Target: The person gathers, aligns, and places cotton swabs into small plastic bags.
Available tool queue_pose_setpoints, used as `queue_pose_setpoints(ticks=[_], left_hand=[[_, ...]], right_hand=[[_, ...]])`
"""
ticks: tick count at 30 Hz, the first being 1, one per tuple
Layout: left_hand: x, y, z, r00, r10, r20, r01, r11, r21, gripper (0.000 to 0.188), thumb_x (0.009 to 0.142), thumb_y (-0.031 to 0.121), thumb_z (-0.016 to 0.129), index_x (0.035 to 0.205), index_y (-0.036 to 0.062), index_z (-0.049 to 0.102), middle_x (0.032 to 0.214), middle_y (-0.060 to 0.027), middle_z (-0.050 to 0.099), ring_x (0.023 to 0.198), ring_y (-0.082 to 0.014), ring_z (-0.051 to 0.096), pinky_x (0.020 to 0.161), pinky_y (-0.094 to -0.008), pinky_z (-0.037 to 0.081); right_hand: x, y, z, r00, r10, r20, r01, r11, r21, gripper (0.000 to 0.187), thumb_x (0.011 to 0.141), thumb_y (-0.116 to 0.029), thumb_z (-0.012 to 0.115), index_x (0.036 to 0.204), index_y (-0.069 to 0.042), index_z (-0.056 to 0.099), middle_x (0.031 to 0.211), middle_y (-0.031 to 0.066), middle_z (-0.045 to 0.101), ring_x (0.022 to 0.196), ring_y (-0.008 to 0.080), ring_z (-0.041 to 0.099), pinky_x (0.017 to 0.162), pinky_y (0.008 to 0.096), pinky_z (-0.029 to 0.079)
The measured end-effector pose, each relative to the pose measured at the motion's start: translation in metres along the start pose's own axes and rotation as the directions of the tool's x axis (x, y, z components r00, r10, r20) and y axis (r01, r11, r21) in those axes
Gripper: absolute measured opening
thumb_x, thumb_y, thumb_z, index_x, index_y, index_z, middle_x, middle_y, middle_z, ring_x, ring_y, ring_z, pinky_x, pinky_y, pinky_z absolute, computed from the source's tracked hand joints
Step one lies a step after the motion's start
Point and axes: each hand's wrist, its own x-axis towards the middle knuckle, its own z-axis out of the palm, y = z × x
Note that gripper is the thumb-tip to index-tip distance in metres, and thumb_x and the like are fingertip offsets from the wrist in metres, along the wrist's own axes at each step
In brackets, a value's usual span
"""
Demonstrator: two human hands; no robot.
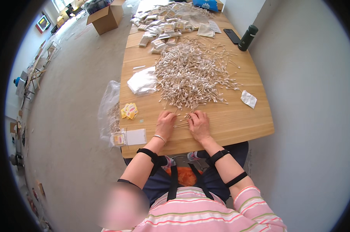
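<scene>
A large heap of cotton swabs (190,73) with white tips and pale wooden sticks covers the middle of the table. At its near edge, my left hand (165,124), with a bangle at the wrist, has its fingers curled closed around swab sticks. Close by on the right, my right hand (199,124) is bent over, fingers drawn together on a few swabs. Several loose swabs (181,125) lie in the gap between both hands. My fingers partly hide which swabs are gripped.
Filled small bags (169,28) pile up at the far end. Clear bags (143,81), yellow cards (129,111) and a white box (136,137) with a swab pack (118,138) lie left. A crumpled tissue (248,99), phone (231,36) and dark bottle (248,38) are right, by the wall.
</scene>
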Motion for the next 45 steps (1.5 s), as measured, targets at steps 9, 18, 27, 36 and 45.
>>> queue_pose_setpoints(ticks=[9,18,27,36,45], left_hand=[[-0.021,0.0,-0.022,0.942,-0.307,-0.133,0.298,0.951,-0.084,0.022,0.078,0.007,0.067,0.099,0.0067,0.063,0.109,-0.0109,0.054,0.093,-0.0288,0.055,0.082,-0.0385,0.045],[-0.031,-0.033,-0.048,0.981,-0.183,-0.071,0.188,0.979,0.073,0.015,0.078,0.011,0.067,0.092,0.006,0.066,0.1,-0.0109,0.058,0.101,-0.0309,0.051,0.088,-0.0389,0.043],[-0.035,-0.021,-0.041,0.915,-0.333,-0.226,0.37,0.918,0.145,0.04,0.076,0.011,0.069,0.114,0.0086,0.057,0.117,-0.0105,0.05,0.111,-0.031,0.045,0.096,-0.0406,0.037],[-0.011,-0.023,-0.057,0.962,-0.241,-0.131,0.272,0.9,0.341,0.05,0.077,0.016,0.069,0.125,0.0139,0.055,0.129,-0.0097,0.047,0.12,-0.031,0.04,0.101,-0.0416,0.032],[0.008,-0.046,-0.063,0.997,-0.07,0.015,0.062,0.949,0.308,0.032,0.078,0.014,0.067,0.109,0.0124,0.063,0.117,-0.0088,0.056,0.117,-0.0264,0.047,0.097,-0.0405,0.036]], right_hand=[[-0.012,-0.024,-0.011,0.982,-0.174,0.072,0.171,0.984,0.045,0.035,0.072,-0.022,0.072,0.105,-0.013,0.064,0.102,0.0035,0.056,0.099,0.0246,0.049,0.083,0.0396,0.04],[-0.013,-0.012,0.011,0.956,-0.29,0.049,0.286,0.956,0.07,0.015,0.077,-0.016,0.063,0.092,-0.015,0.067,0.09,-0.0008,0.061,0.093,0.0206,0.054,0.081,0.0382,0.04],[0.011,-0.013,-0.014,0.973,-0.215,0.081,0.217,0.976,-0.009,0.026,0.071,-0.013,0.071,0.097,-0.015,0.066,0.103,0.0019,0.057,0.104,0.023,0.05,0.085,0.0395,0.041],[0.0,-0.004,-0.009,0.947,-0.318,0.043,0.318,0.948,0.019,0.014,0.072,-0.017,0.071,0.085,-0.018,0.068,0.095,0.0,0.058,0.103,0.0225,0.05,0.087,0.0394,0.04],[-0.013,-0.022,-0.003,0.945,-0.325,0.035,0.326,0.945,-0.01,0.012,0.074,-0.018,0.067,0.085,-0.022,0.07,0.091,-0.005,0.06,0.098,0.0198,0.049,0.09,0.0387,0.033]])
